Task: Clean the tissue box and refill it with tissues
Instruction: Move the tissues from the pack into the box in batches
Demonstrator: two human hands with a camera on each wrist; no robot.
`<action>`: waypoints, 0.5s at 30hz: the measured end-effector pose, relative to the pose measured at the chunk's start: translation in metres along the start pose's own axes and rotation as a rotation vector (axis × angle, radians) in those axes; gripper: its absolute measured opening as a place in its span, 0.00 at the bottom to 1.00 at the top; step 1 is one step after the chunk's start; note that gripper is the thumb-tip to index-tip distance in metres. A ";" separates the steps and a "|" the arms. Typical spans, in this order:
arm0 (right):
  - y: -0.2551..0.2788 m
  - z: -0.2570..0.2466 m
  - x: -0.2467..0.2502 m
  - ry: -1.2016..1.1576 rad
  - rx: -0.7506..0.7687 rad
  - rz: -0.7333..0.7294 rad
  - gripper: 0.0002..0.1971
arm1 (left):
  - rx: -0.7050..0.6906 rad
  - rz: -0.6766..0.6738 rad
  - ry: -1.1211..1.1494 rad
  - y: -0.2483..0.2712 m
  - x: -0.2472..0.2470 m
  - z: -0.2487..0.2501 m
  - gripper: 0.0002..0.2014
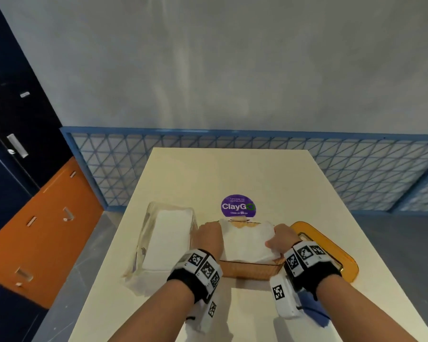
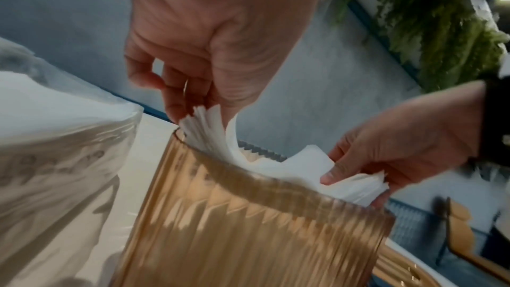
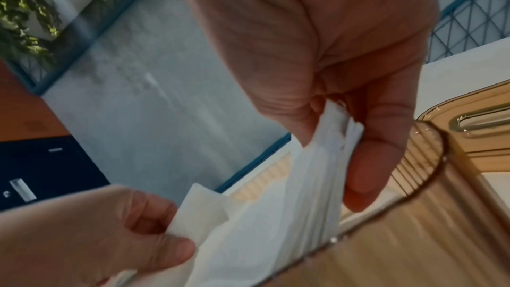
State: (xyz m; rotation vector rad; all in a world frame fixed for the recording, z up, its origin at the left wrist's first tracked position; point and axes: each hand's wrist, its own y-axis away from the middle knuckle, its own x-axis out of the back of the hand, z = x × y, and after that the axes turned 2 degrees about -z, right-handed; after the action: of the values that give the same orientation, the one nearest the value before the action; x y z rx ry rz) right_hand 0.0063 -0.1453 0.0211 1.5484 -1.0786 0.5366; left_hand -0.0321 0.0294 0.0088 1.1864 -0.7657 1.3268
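Amber ribbed box (image 1: 251, 269) mid-table, lid (image 1: 331, 248) off at its right; white tissues (image 1: 245, 240) partly seated inside, left hand (image 1: 209, 234) and right hand (image 1: 281, 239) each pinching one end of the stack. Refill seemingly well along: stack still to settle, lid to refit. Clear tissue pack (image 1: 166, 240) just left.

Amber ribbed plastic tissue box (image 1: 251, 269) between left hand (image 1: 209, 236) and right hand (image 1: 281, 239); white tissue stack (image 1: 245, 240) in it. Clear plastic tissue pack (image 1: 163, 240) left of left hand. Amber lid (image 1: 341, 255) right of right hand. Round purple sticker (image 1: 237, 206) beyond both hands.
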 end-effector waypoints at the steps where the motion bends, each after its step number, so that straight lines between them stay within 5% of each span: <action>1: 0.000 -0.002 -0.001 0.027 -0.004 0.020 0.18 | -0.024 -0.004 -0.068 -0.001 -0.002 0.002 0.15; 7: -0.001 -0.003 -0.014 0.079 0.009 0.066 0.18 | -0.055 -0.044 -0.361 -0.004 -0.013 0.010 0.14; 15: -0.003 -0.008 -0.014 0.220 0.049 0.009 0.17 | -0.037 -0.004 -0.359 -0.002 -0.024 0.013 0.13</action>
State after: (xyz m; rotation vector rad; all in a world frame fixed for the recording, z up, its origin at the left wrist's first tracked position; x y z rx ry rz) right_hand 0.0042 -0.1327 0.0106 1.4878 -0.9103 0.7266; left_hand -0.0315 0.0104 -0.0107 1.4149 -1.0376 1.1029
